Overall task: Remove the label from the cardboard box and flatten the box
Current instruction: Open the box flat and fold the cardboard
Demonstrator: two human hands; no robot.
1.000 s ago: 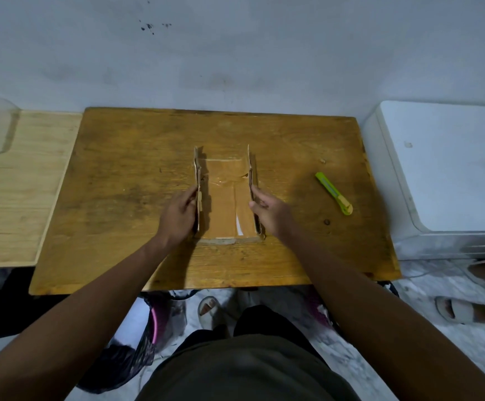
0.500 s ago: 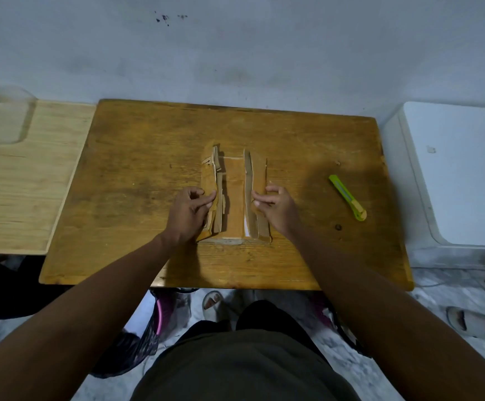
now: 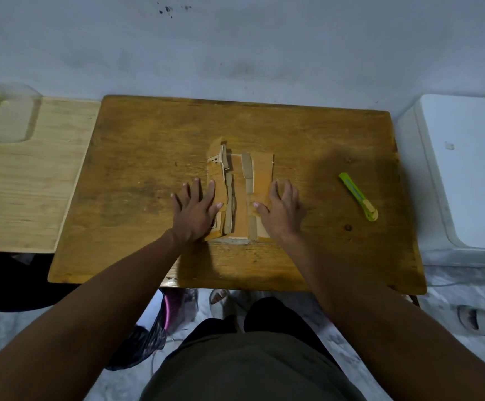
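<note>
A: Where's the cardboard box (image 3: 240, 195) now?

B: Mid-tabletop (image 3: 148, 157), nearly collapsed, side panels folded outward. The left hand (image 3: 194, 211) presses the left panel with fingers straight and spread; the right hand (image 3: 282, 211) presses the right panel, its grip open too, holding nothing.

A: How will it handle?

B: Light, I'd judge, and stiff along the panels but springy at the creases, so flaps may lift again. Best pressed flat on the broad panels, or taken by the near edge. The green utility knife (image 3: 358, 196) lies well to the right.
</note>
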